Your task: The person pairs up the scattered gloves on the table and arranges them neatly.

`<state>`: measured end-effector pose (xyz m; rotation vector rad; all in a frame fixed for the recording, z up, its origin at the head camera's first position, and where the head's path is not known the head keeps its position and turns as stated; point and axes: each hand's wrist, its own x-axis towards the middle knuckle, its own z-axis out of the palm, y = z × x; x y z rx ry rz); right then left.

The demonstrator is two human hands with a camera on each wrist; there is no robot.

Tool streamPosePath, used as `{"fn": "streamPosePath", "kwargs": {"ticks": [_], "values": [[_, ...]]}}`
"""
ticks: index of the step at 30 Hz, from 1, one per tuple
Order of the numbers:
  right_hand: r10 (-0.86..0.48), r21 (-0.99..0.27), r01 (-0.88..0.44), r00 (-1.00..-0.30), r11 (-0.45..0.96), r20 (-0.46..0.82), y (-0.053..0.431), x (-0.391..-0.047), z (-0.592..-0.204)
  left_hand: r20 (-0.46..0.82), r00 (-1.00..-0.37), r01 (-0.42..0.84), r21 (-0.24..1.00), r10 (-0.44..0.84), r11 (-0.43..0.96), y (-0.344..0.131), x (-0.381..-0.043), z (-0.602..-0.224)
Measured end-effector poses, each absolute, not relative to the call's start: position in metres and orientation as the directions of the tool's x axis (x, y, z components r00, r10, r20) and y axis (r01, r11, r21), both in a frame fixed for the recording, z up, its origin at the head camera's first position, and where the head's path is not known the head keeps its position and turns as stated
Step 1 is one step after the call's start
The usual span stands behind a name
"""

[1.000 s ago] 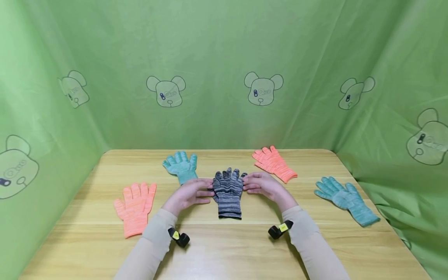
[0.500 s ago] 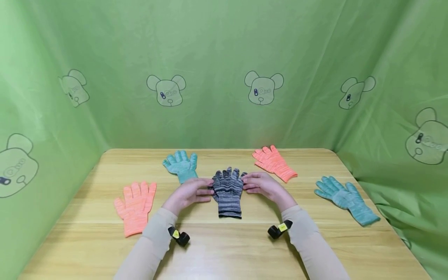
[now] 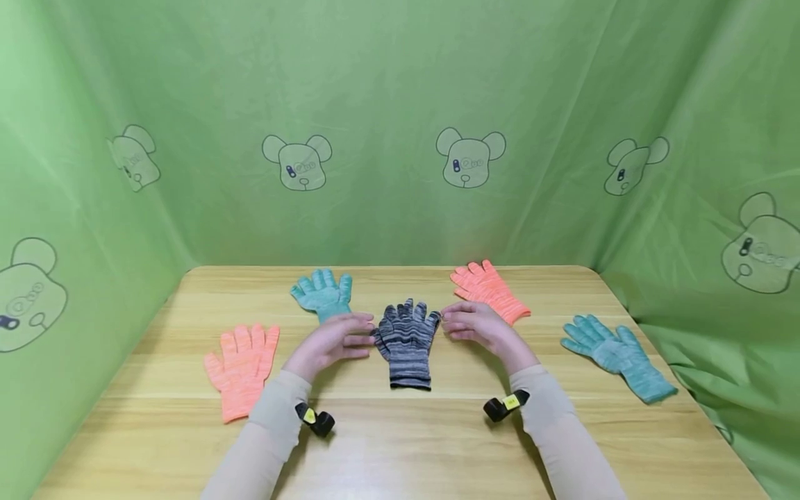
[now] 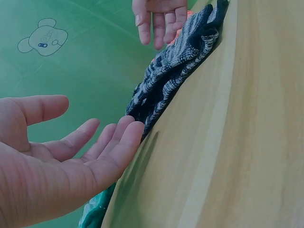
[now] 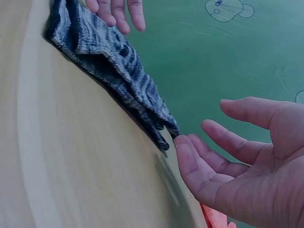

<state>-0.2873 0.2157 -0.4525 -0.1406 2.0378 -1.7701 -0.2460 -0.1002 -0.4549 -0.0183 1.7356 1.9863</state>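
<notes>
Two grey-and-black striped knit gloves [image 3: 409, 347] lie stacked at mid-table, fingers pointing away, the lower one mostly hidden. My left hand [image 3: 334, 342] hovers just left of them, fingers loosely extended and holding nothing. Just to the right, my right hand [image 3: 486, 328] has relaxed fingers with its fingertips close to the upper glove's edge; in the right wrist view I cannot tell whether they touch it. A teal glove [image 3: 325, 297] lies behind my left hand, partly covered by it. An orange glove [image 3: 492, 290] lies behind my right hand.
Another orange glove [image 3: 242, 375] lies flat on the left of the wooden table [image 3: 400, 451]. A second teal glove [image 3: 619, 355] lies slanted near the right edge. Green curtain [image 3: 387, 208] encloses the back and sides.
Both hands have drawn slightly outward, away from the striped gloves, leaving the sides they were touching. The gloves all keep their places.
</notes>
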Motion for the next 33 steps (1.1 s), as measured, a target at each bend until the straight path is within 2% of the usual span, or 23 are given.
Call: {"fn": "streamPosePath", "kwargs": {"ticks": [12,23,33], "values": [[-0.403,-0.958,0.208,-0.874,0.198,-0.273,0.216,-0.272,-0.451,-0.350,-0.854,-0.392,0.920,0.386,-0.033,-0.092,-0.238,-0.456],[-0.526,-0.954,0.200,-0.799,0.225,-0.292,0.212,-0.248,-0.459,-0.356,-0.826,-0.397,0.918,0.437,-0.002,-0.087,-0.225,-0.457],[-0.564,-0.948,0.192,-0.767,0.253,-0.306,0.203,-0.242,-0.457,-0.371,-0.804,-0.418,0.908,0.465,0.002,-0.087,-0.223,-0.460]]}}
